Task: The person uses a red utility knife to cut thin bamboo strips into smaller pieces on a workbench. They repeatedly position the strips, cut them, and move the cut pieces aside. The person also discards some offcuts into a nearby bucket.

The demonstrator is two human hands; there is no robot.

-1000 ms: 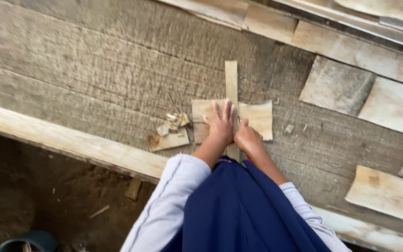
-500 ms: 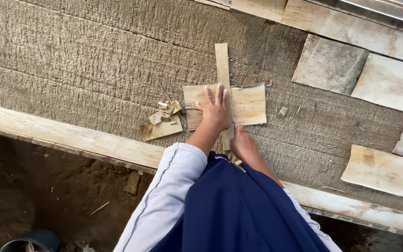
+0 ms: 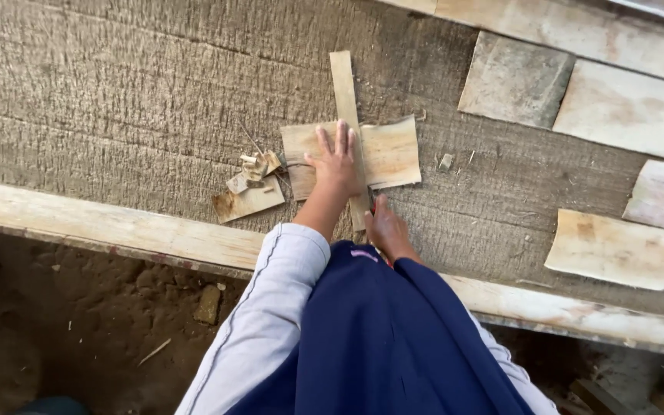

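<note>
Two hands (image 3: 337, 163), perhaps six slabs (image 3: 615, 247).

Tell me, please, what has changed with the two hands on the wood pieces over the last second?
The right hand has drawn back off the flat wood sheet toward the body and now grips the near end of the narrow wooden strip. The left hand stays pressed flat, fingers spread, where strip and sheet cross. The pile of wood scraps beside it lies as before.

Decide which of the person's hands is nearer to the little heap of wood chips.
Left. The left hand lies flat on the pale sheet just right of the wood chips; the right hand sits lower, further right, beside the narrow strip.
</note>
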